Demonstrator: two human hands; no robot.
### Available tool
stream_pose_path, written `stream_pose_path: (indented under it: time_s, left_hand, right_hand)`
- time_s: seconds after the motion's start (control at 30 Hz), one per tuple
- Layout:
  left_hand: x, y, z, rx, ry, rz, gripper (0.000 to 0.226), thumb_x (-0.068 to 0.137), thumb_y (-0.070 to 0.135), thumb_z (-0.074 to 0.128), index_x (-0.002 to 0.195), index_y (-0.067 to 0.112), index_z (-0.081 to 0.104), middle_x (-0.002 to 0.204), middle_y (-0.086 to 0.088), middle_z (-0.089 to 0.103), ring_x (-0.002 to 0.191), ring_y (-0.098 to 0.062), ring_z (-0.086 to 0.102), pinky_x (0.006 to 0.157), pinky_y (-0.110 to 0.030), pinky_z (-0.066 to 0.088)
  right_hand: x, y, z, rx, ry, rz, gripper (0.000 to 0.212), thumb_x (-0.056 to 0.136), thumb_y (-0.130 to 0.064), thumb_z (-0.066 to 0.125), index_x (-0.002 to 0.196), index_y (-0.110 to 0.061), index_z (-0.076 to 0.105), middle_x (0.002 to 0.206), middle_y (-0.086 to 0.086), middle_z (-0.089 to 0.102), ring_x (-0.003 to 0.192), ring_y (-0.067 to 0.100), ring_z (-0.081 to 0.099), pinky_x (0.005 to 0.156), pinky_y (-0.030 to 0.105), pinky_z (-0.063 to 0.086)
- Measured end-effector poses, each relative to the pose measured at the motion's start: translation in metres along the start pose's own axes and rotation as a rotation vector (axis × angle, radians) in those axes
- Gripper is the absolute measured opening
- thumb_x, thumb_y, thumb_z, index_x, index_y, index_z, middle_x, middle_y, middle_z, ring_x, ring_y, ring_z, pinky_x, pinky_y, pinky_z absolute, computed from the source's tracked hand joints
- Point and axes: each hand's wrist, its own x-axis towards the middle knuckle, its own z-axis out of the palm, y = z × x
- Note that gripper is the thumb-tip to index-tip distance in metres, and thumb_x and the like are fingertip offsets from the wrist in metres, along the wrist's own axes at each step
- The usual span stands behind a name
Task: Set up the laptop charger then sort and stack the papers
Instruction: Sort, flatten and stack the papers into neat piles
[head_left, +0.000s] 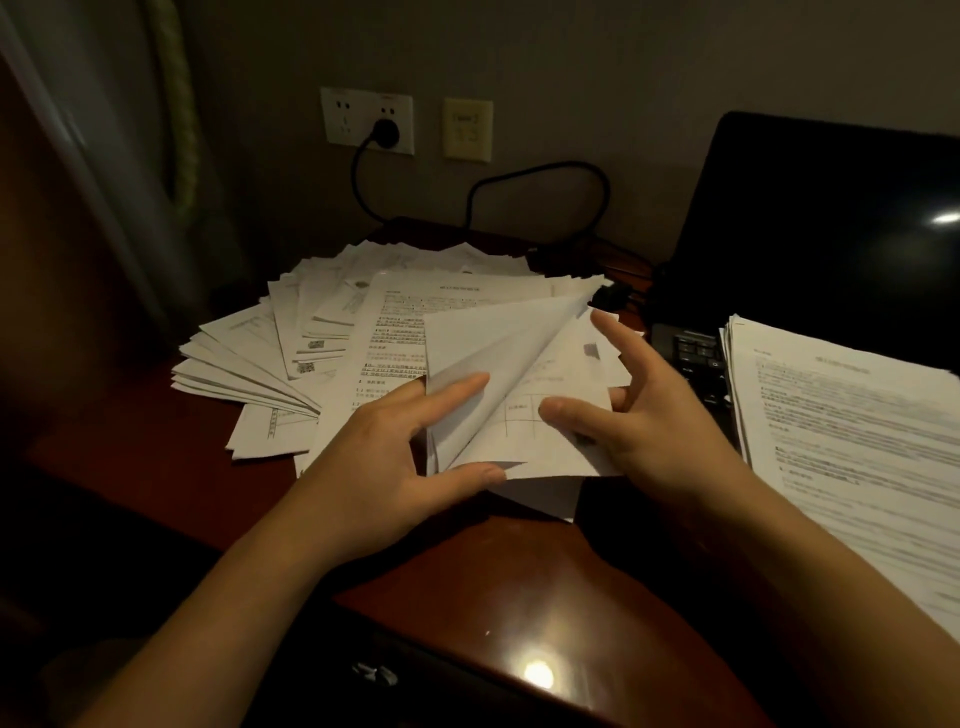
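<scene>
Head view, dim desk scene. At frame centre, both hands hold a small bundle of held sheets (550, 441) above the dark red desk (467, 571).

The left hand (384, 457) grips the bundle's left edge. Its thumb lies along the lower edge and its index finger is stretched out on a top sheet that curls up and over. The other left fingers are hidden under the paper.

The right hand (654, 431) pinches the bundle's right side, with the thumb pressed on a printed table on the upper face and fingertips showing behind the sheet. Its index finger is spread away, pointing toward the upper part of the frame.

Behind the bundle, left of centre, a loose pile (311, 338) of printed papers lies fanned and overlapping on the desk. At the right edge, a squared stack (852, 457) of printed pages rests on the keyboard of the open laptop (831, 234), whose dark screen fills the upper right.

In the upper left-centre, the charger plug (385, 132) sits in a white wall outlet (343, 117), beside a yellowish switch plate (467, 130). The black cable (545, 169) loops along the wall and drops toward the laptop's left side; its far end is too dark to trace.
</scene>
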Motion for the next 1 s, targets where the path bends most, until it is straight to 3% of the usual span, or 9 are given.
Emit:
stream_pose_path:
  time_s: [0.17,0.3,0.4,0.5,0.63,0.73,0.83,0.93,1.0]
  left_hand:
    - [0.002,0.001,0.000,-0.024,0.010,-0.011,0.063,0.082,0.060,0.056,0.141,0.048,0.042,0.116,0.033,0.046,0.108,0.028,0.039,0.080,0.001,0.038]
    - [0.005,-0.001,0.001,-0.109,0.094,-0.017,0.038,0.101,0.035,0.048,0.135,0.051,0.046,0.118,0.022,0.061,0.109,0.011,0.053,0.084,-0.013,0.049]
    - [0.003,0.002,0.001,-0.116,0.063,-0.004,0.052,0.104,0.026,0.048,0.140,0.060,0.032,0.121,0.034,0.059,0.112,0.009,0.057,0.089,-0.019,0.054]
    - [0.002,0.002,0.001,-0.093,0.044,0.005,0.072,0.105,0.021,0.048,0.145,0.070,0.013,0.114,0.014,0.064,0.091,-0.009,0.065,0.073,-0.029,0.059]
    - [0.001,0.003,0.001,-0.083,-0.009,0.066,0.038,0.100,0.041,0.051,0.133,0.059,0.050,0.118,0.029,0.056,0.112,0.010,0.051,0.080,-0.012,0.050]
    - [0.001,0.004,0.002,-0.064,-0.021,0.040,0.053,0.081,0.059,0.061,0.132,0.050,0.054,0.112,0.028,0.059,0.112,0.013,0.051,0.078,-0.008,0.050]
    - [0.002,0.002,0.002,-0.039,0.056,0.025,0.047,0.091,0.045,0.061,0.134,0.055,0.045,0.113,0.034,0.055,0.108,0.014,0.054,0.084,-0.009,0.050]
    - [0.001,0.004,0.001,-0.106,0.090,-0.030,0.077,0.098,0.024,0.060,0.142,0.070,0.016,0.118,0.046,0.051,0.106,0.012,0.060,0.082,-0.013,0.055]
    - [0.000,0.006,0.000,-0.185,0.116,-0.066,0.090,0.098,0.018,0.060,0.138,0.074,0.001,0.111,0.040,0.064,0.104,0.009,0.064,0.082,-0.010,0.053]
  right_hand:
    - [0.002,0.008,0.007,-0.011,0.044,-0.031,0.085,0.084,-0.027,0.078,0.151,-0.042,0.029,0.124,0.002,0.069,0.085,0.014,0.076,0.066,0.032,0.063]
    - [0.006,0.008,-0.008,0.042,0.055,-0.056,0.081,0.095,-0.016,0.068,0.154,-0.045,0.022,0.079,0.007,0.075,0.069,0.017,0.073,0.067,0.031,0.062]
    - [0.005,0.004,-0.016,0.043,0.030,-0.096,0.082,0.094,-0.013,0.068,0.154,-0.045,0.022,0.058,0.000,0.062,0.050,0.007,0.056,0.050,0.017,0.045]
    - [0.007,0.009,-0.012,0.055,0.060,-0.097,0.080,0.090,-0.019,0.073,0.153,-0.040,0.028,0.055,0.001,0.057,0.049,0.014,0.055,0.053,0.020,0.045]
    - [0.009,0.019,-0.002,0.060,0.123,-0.108,0.078,0.089,-0.025,0.075,0.153,-0.036,0.033,0.054,0.006,0.054,0.056,0.030,0.055,0.056,0.037,0.049]
    - [0.006,0.019,0.001,0.054,0.133,-0.125,0.076,0.091,-0.026,0.073,0.154,-0.034,0.030,0.053,0.004,0.059,0.057,0.029,0.061,0.061,0.025,0.057]
    - [0.004,0.013,0.003,0.077,0.137,-0.100,0.067,0.096,-0.028,0.065,0.152,-0.039,0.030,0.077,0.009,0.075,0.073,0.023,0.075,0.064,0.032,0.063]
    - [0.006,0.013,0.002,0.116,0.146,-0.070,0.054,0.104,-0.020,0.052,0.146,-0.046,0.031,0.081,-0.026,0.072,0.076,0.008,0.075,0.056,0.034,0.062]
    - [0.007,0.013,0.002,0.192,0.121,-0.021,0.058,0.105,-0.013,0.045,0.146,-0.051,0.029,0.088,-0.026,0.068,0.076,0.006,0.073,0.059,0.039,0.062]
